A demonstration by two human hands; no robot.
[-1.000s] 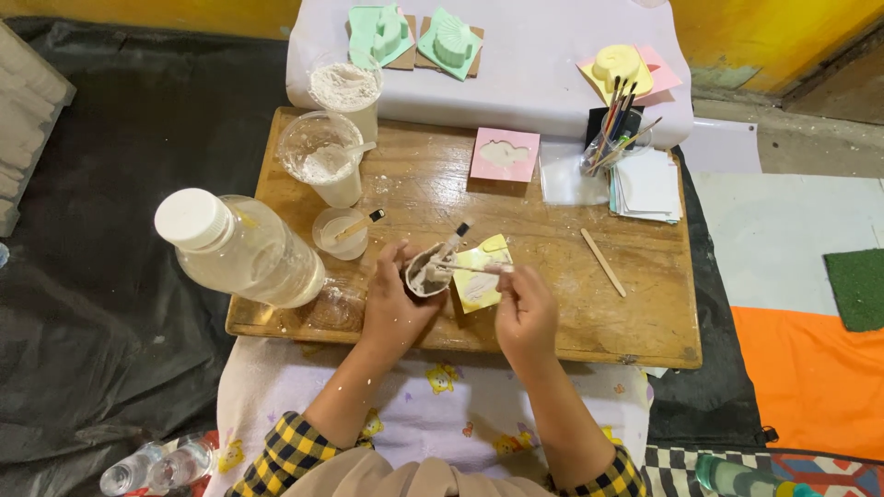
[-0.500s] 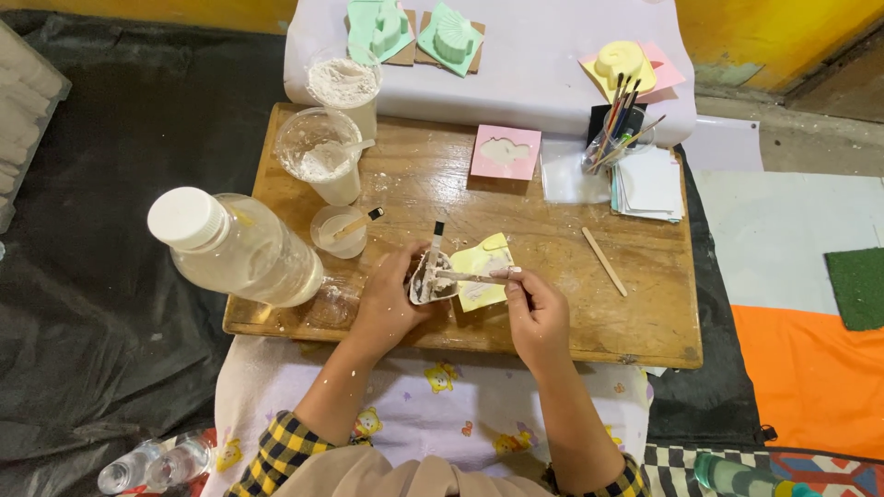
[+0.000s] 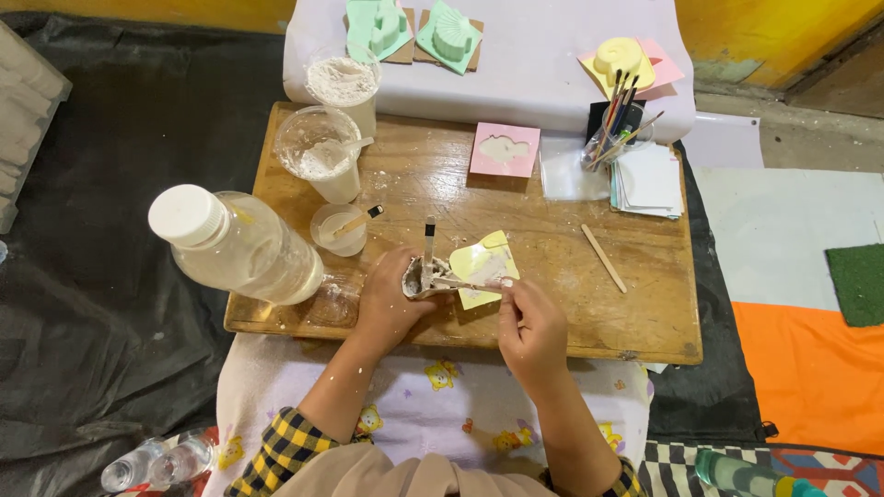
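Observation:
My left hand [image 3: 387, 299] grips a small plaster-smeared cup [image 3: 417, 277], tipped on its side toward a yellow mould [image 3: 485, 265] on the wooden board [image 3: 552, 313]. A dark-tipped stick [image 3: 428, 241] pokes up from the cup. My right hand [image 3: 532, 324] pinches a thin scraping stick [image 3: 468, 286] whose far end reaches into the cup's mouth. White paste lies on the mould beside the cup.
A big white-capped plastic bottle [image 3: 238, 245] stands at the left. Behind it are two powder cups [image 3: 322, 153] [image 3: 343, 83] and a small cup with a stick [image 3: 339, 228]. A pink mould [image 3: 505, 150], brush jar [image 3: 612, 131], paper stack [image 3: 649, 179] and loose wooden stick [image 3: 603, 259] lie further back and right.
The cup has been tipped further over toward the yellow mould. My right hand has shifted slightly right and down while working the stick in the cup.

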